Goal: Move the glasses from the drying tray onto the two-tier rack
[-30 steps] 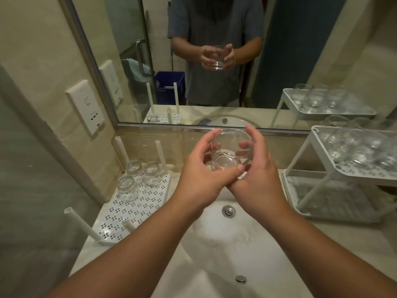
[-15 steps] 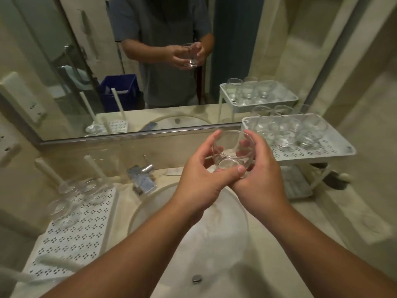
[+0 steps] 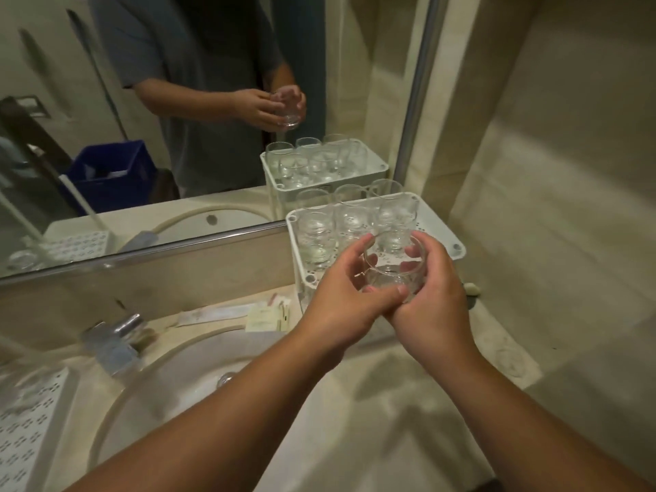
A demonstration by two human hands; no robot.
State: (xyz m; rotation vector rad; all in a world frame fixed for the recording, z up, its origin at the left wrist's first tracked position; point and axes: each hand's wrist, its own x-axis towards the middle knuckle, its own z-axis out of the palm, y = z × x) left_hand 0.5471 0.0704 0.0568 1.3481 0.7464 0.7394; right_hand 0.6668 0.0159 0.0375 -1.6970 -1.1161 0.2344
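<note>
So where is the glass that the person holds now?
In the head view the glass is right of centre, gripped between the left hand and the right hand, in front of the glasses on the white rack's top tier, right of the sink.

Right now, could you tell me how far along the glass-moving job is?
Several glasses already stand on the rack's top tier. One glass is in hand, held by the left hand and right hand over that tier. The drying tray is too blurred to count what remains.
</note>
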